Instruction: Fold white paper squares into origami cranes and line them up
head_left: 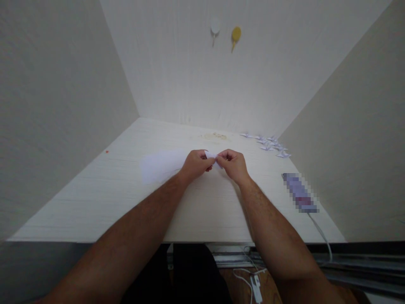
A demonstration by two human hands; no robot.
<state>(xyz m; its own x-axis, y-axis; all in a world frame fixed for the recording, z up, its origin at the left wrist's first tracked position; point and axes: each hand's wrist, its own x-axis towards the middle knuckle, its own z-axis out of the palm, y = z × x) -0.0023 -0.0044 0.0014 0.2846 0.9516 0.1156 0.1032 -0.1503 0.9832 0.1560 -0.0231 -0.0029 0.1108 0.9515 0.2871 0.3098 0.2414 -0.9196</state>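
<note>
A small piece of folded white paper [210,155] is held between my two hands above the middle of the table. My left hand [198,164] pinches its left side between thumb and fingers. On its right side, the thumb and fingertips of my right hand [233,164] are closed on the paper. The fingers cover much of it, so its exact shape is hidden. Flat on the table beside my left hand lies white sheet paper [160,165], partly behind the wrist.
Several folded paper figures [268,143] cluster at the back right. A blurred-out device [299,192] with a white cable [320,231] lies at the right. Walls enclose the table [95,202] on three sides. Two hooks, one yellow [236,34], hang on the back wall.
</note>
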